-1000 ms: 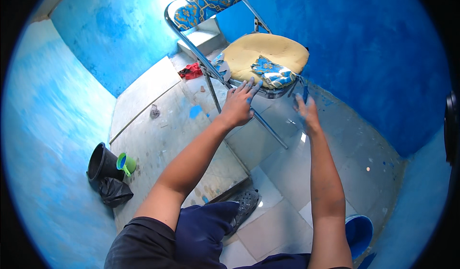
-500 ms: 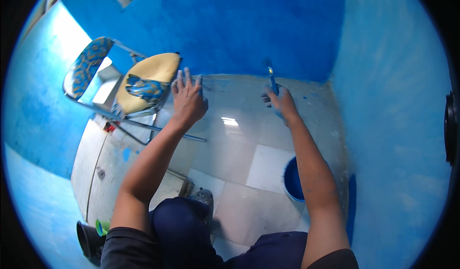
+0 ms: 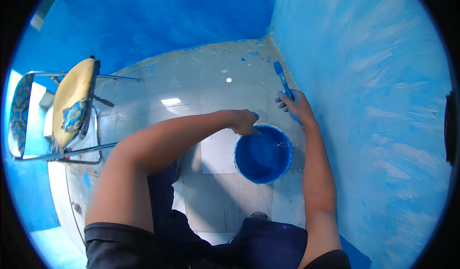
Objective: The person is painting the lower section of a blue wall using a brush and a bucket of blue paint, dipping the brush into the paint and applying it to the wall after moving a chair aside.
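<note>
Bucket, round and blue, is sitting seven o'clock from right hand, fingers clamping slim blue paintbrush angled toward eleven; nearer left hand is overlapping bucket's eleven-o'clock rim, grip unclear.

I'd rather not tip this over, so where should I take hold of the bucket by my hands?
Probably by the rim, on its far left side, coming from above with the left hand: the bucket stands upright, its round mouth facing up, that edge is right by this hand, and no handle shows. The right hand holds a paintbrush.
</note>
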Available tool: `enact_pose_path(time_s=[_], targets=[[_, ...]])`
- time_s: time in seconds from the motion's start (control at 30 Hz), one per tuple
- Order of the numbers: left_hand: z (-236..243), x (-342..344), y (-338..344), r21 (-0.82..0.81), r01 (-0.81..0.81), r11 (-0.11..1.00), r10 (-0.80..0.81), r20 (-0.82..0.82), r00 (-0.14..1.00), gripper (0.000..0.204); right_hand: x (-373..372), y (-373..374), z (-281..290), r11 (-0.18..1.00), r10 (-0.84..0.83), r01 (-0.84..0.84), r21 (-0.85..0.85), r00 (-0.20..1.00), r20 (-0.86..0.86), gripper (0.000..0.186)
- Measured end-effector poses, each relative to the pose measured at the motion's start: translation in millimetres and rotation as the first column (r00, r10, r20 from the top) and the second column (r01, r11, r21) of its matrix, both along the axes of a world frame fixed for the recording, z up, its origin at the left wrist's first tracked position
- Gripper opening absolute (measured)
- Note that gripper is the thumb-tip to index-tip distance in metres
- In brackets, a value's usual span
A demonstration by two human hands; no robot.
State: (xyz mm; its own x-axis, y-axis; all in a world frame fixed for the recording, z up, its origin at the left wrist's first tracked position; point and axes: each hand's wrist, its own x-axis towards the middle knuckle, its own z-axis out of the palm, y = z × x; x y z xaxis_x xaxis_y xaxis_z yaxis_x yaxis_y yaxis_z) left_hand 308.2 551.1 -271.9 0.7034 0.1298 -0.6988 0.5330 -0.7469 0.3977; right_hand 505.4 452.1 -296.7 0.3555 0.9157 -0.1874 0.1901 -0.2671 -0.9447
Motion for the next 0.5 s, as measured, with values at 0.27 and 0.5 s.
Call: enact_pose_path(time_s=[0.27, 0.5], targets=[[-4.3, 0.5, 40.8, -0.147, 0.246, 0.958, -0.221, 0.166, 0.961, 0.038, 20.7, -9.0, 9.4, 0.994, -0.097, 0.100, -0.051, 0.994, 0.046, 0.032], [21.6, -3.0, 145.1, -0.223, -0.133, 0.966, 0.182, 0.219, 0.958, 0.034, 2.0, 10.3, 51.4, 0.991, -0.103, 0.119, -0.067, 0.975, 0.198, 0.028]])
